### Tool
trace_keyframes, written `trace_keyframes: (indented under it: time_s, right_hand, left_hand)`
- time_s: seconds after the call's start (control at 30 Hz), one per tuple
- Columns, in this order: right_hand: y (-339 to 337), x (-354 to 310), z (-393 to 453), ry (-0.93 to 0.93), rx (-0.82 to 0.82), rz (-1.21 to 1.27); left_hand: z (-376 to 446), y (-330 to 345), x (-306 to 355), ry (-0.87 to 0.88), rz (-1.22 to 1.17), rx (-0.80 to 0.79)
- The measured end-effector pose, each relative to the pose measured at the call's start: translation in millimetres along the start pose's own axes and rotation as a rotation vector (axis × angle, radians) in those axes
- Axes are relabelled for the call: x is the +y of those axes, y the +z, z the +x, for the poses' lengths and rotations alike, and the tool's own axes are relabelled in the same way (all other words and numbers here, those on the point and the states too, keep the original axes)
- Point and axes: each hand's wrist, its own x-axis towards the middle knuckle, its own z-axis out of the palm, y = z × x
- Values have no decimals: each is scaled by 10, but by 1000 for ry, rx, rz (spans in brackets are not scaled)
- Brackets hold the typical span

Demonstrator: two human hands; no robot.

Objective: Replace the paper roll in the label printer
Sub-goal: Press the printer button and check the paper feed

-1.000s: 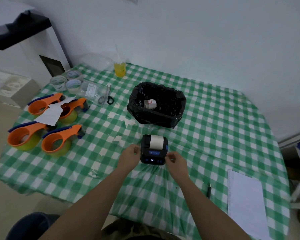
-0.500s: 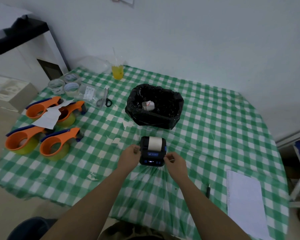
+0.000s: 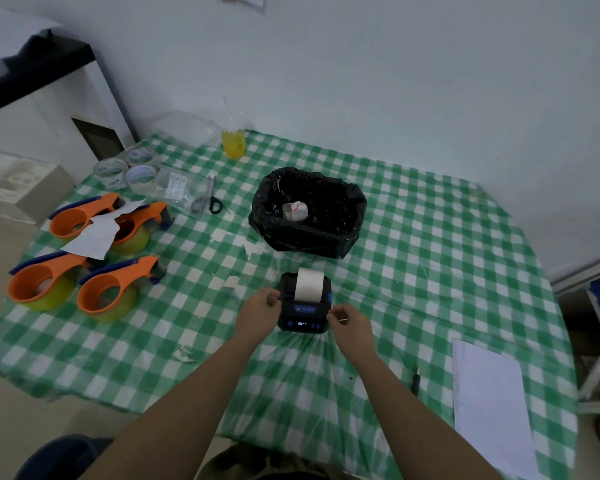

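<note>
- The label printer (image 3: 304,306) sits on the desk (image 3: 430,271), near its front edge and just in front of the black-lined bin (image 3: 309,211).
- The printer is black, with a lit blue panel on its near face.
- A strip of white paper (image 3: 309,284) runs up out of the slot and curves back over the top of the printer.
- The left hand (image 3: 258,311) is at the printer's left side, its fingers (image 3: 272,296) curled and touching the casing near the upper left corner.
- The right hand (image 3: 352,323) is at the printer's right side, its fingers (image 3: 333,315) bent against the lower right corner.
- I cannot tell whether either hand really grips the printer or only rests on it.
- Inside the bin lies 1 small white paper core (image 3: 296,210) with a red mark on it.
- To the left stand 4 orange tape dispensers (image 3: 108,292), with a loose white sheet (image 3: 94,233) lying over 2 of them.
- Behind the dispensers are 3 rolls of clear tape (image 3: 140,176), a clear plastic bag (image 3: 174,185) and scissors (image 3: 207,199).
- A cup of yellow drink (image 3: 234,143) stands at the far edge of the desk.
- A white notepad (image 3: 489,403) lies at the right front corner, with a dark pen (image 3: 417,379) just beside it on the left.
- The desk carries a green and white checked cloth under clear plastic.
</note>
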Motion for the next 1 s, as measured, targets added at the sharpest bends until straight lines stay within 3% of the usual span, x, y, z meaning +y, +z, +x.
trace_keyframes:
  time_s: [1.0]
  right_hand:
    - [16,-42,24,-4,8,14]
  left_hand:
    - [43,-13,-30,5,28,26]
